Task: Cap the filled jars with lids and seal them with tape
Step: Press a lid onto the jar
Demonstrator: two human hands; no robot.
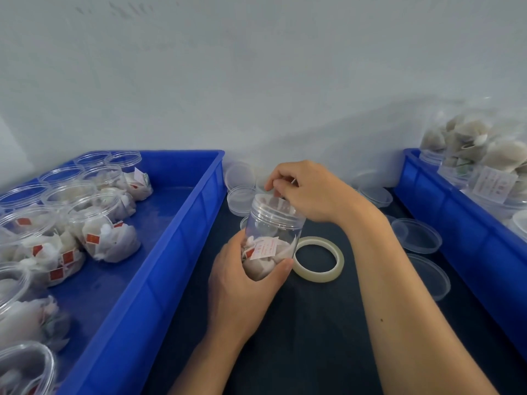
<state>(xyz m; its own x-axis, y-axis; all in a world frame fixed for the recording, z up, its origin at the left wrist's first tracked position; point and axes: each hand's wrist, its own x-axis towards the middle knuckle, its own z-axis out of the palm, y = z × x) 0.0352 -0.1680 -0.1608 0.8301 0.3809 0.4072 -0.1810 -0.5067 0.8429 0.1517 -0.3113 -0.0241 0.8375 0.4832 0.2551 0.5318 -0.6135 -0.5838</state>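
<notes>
Now the left hand (242, 283) grips the clear jar (271, 238), tilted above the desk (313, 323), while the right hand (305, 189) has fingers curled at its open mouth, tape roll (318, 259) just beside.

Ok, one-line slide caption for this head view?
Left hand holds a filled clear jar while right hand works at its open mouth, tape roll beside.

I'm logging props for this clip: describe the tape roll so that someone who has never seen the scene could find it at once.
Look at the dark mat between the two blue crates. The tape roll lies flat there, just right of the jar held in the left hand. Unlike the clear lids nearby, it is an open, yellowish ring.
</notes>
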